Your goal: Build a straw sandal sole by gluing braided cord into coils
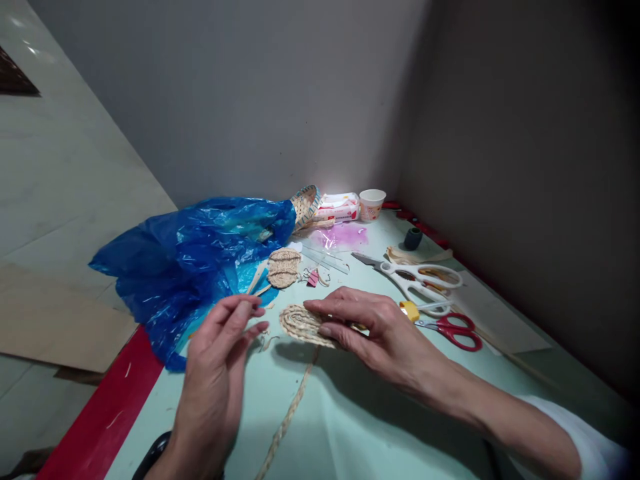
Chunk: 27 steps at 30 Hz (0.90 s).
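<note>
Coiled oval [300, 324] lies at three o'clock from the left hand's fingertips

The oval of coiled straw braid is held just above the table [380, 430], its shadow below it. Its visible part stretches from nine o'clock toward about four, where the right hand [367, 327] covers the far end. That hand is the nearer one: its thumb presses from the near side and its fingers from above, gripping the oval firmly.

The left hand [220, 353] is apart from the oval, a short gap between. Its thumb and forefinger are drawn together, the other fingers curled; the tips are too small to tell whether anything thin is pinched there.

A braided cord [290, 420] runs from below the oval's near edge toward seven o'clock. A second woven piece [284, 268] lies at eleven from the oval, and the red-handled scissors [457, 331] at three from the right hand.
</note>
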Available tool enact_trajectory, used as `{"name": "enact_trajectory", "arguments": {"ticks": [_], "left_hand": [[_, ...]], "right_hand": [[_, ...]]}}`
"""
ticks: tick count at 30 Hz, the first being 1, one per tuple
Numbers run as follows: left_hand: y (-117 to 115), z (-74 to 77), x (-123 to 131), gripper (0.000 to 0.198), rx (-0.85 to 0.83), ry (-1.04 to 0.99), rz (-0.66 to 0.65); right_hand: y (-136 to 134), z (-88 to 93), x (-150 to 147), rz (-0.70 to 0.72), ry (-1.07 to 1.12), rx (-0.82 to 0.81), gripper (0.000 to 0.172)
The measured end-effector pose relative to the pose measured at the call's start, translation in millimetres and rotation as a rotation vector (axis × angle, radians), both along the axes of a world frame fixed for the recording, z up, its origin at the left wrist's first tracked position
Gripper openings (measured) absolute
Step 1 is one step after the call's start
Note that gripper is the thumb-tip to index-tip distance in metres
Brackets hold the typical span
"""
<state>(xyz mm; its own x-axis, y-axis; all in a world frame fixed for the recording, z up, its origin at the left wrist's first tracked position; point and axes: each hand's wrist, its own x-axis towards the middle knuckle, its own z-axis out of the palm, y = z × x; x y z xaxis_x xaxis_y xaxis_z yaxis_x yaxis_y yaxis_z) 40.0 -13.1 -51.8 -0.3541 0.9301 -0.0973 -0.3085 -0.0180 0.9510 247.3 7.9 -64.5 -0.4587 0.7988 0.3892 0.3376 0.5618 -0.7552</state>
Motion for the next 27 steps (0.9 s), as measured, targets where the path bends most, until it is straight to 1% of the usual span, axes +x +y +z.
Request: {"name": "enact_trajectory", "arguments": {"ticks": [2, 4, 8, 11, 15, 18, 21, 24, 27], "left_hand": [[3, 0.2, -5, 0.014, 0.046, 0.057, 0.116], [6, -0.5, -8, 0.014, 0.067, 0.080, 0.142], [12, -5.2, -9, 0.016, 0.080, 0.044, 0.021], [13, -8.8, -9, 0.028, 0.078, 0.011, -0.045], [11, -10.7, -11, 0.033, 0.069, 0.002, -0.076], [13, -12.4, -13, 0.039, 0.061, 0.012, -0.074], [17, -15.0, -15, 0.045, 0.069, 0.043, -0.054], [20, -16.9, -16, 0.038, 0.089, 0.089, -0.062], [20, -18.7, -14, 0.028, 0.089, 0.124, -0.122]], "right_hand": [[3, -2.3, 1, -0.030, 0.000, -0.010, 0.028], [6, -4.8, 2, -0.052, 0.001, -0.040, 0.028], [9, -6.7, 4, -0.052, 0.025, -0.071, 0.029], [11, -5.2, 5, -0.061, 0.018, -0.078, 0.029], [13, -4.3, 7, -0.078, 0.032, -0.113, 0.031], [14, -4.9, 7, -0.080, 0.035, -0.168, 0.032], [14, -4.8, 7, -0.068, 0.043, -0.185, 0.032], [15, -4.5, 7, -0.039, 0.061, -0.174, 0.033], [15, -4.8, 7, 0.010, 0.071, -0.161, 0.033]]}}
